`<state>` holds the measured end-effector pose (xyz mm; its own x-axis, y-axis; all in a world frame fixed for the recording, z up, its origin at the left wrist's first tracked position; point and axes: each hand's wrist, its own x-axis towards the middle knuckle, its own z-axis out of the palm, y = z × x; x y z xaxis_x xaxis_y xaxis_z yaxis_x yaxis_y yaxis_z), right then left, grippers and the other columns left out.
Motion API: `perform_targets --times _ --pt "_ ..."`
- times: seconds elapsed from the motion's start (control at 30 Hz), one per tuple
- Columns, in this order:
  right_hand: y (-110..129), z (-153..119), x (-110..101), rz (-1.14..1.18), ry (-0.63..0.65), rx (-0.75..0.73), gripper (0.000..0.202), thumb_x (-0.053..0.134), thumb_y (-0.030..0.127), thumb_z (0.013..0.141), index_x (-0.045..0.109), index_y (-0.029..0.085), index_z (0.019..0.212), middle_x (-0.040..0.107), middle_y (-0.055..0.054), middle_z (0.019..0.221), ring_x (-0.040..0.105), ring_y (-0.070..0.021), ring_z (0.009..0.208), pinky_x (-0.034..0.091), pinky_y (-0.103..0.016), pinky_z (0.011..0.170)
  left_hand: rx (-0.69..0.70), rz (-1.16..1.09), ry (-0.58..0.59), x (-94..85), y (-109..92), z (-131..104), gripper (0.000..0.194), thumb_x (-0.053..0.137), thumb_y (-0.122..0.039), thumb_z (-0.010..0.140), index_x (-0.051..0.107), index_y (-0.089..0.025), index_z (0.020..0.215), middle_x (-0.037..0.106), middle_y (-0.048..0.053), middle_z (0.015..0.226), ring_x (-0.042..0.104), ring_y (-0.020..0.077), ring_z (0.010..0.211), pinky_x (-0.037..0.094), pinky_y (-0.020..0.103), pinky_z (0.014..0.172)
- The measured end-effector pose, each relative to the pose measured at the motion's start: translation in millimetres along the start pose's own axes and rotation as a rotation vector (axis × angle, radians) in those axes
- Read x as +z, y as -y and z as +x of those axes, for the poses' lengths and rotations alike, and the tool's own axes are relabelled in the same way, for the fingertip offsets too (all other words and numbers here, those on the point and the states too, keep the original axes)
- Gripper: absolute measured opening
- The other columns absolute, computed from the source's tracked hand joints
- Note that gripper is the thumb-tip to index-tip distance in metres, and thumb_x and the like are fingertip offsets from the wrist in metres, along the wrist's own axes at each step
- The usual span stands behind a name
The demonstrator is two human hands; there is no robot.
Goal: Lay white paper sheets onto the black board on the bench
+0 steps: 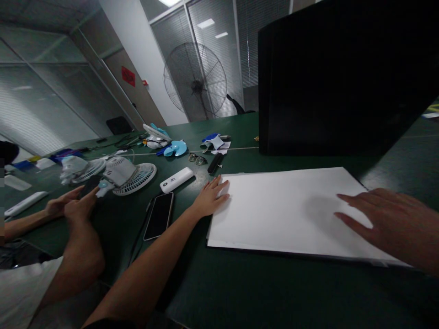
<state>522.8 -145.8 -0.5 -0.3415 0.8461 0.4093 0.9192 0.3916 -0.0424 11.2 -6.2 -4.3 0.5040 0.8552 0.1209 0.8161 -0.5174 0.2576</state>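
A large white sheet (267,210), which looks like paper or thin board, lies flat on the dark green table (267,292), with a thin dark edge showing beneath it. My left hand (211,198) rests at its left edge, fingers spread and fingertips on the white surface. Over the right part of the sheet hovers my right hand (387,224), its fingers apart and a soft shadow below them. Nothing is held in either hand. A smartphone (159,215) with a dark screen lies left of my left forearm.
A large black box-like panel (329,91) stands behind the sheet. Further left are a white power bank (177,179), eyeglasses (197,159), a small black object (215,163) and a white desk fan (126,176). A person's hands (73,201) hold a dark phone at the left.
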Motion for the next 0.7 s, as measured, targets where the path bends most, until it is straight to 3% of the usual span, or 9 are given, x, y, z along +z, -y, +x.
perform_targets --times 0.07,0.13,0.23,0.4,0.53,0.7 --pt "40.0 10.2 -7.0 -0.008 0.064 -0.185 0.063 0.057 0.066 0.099 0.061 0.032 0.152 0.07 -0.011 0.133 0.069 -0.0356 0.115 0.06 -0.059 0.095 0.002 0.003 -0.001 0.3 0.4 -0.4 0.064 0.054 -0.054 0.107 0.049 -0.023 0.163 0.033 0.017 0.176 0.031 0.0363 0.163 0.022 0.062 0.133" --pt "71.0 14.2 -8.6 0.039 0.107 -0.329 0.079 0.061 0.071 0.095 0.042 0.039 0.165 0.059 -0.007 0.152 0.066 -0.0341 0.126 0.064 -0.054 0.094 0.001 0.008 -0.002 1.2 1.3 -0.8 0.064 0.053 -0.054 0.108 0.048 -0.023 0.163 0.032 0.016 0.176 0.031 0.0361 0.164 0.021 0.061 0.133" --pt "92.5 13.5 -3.0 0.078 0.131 -0.393 0.086 0.062 0.071 0.095 0.03 0.041 0.169 0.049 -0.005 0.162 0.063 -0.0334 0.132 0.065 -0.056 0.094 0.004 0.018 0.0 2.6 2.7 -1.3 0.063 0.05 -0.053 0.109 0.047 -0.022 0.164 0.032 0.017 0.176 0.03 0.036 0.164 0.021 0.062 0.133" --pt "90.2 13.5 5.1 0.056 0.069 -0.43 0.069 0.063 0.064 0.098 0.047 0.038 0.161 0.055 -0.002 0.157 0.064 -0.0303 0.129 0.063 -0.055 0.096 0.005 0.027 0.023 0.9 -0.3 -1.8 0.065 0.049 -0.053 0.109 0.045 -0.019 0.165 0.028 0.02 0.177 0.026 0.0362 0.165 0.02 0.062 0.133" --pt "92.9 17.1 -0.7 0.062 -0.061 -0.515 0.05 0.065 0.055 0.099 0.064 0.032 0.144 0.069 -0.003 0.137 0.069 -0.0267 0.114 0.06 -0.048 0.093 -0.003 0.032 0.035 -1.4 -3.5 -1.7 0.065 0.049 -0.052 0.109 0.045 -0.019 0.165 0.029 0.02 0.176 0.026 0.0361 0.165 0.02 0.063 0.133" --pt "100.7 20.0 -15.3 0.032 -0.252 -0.719 0.026 0.061 0.023 0.102 0.071 0.021 0.126 0.075 -0.002 0.115 0.067 -0.0181 0.102 0.055 -0.038 0.093 0.004 0.019 0.025 -1.4 -2.0 -2.0 0.064 0.05 -0.053 0.109 0.045 -0.022 0.165 0.031 0.017 0.176 0.027 0.0353 0.165 0.02 0.062 0.134"
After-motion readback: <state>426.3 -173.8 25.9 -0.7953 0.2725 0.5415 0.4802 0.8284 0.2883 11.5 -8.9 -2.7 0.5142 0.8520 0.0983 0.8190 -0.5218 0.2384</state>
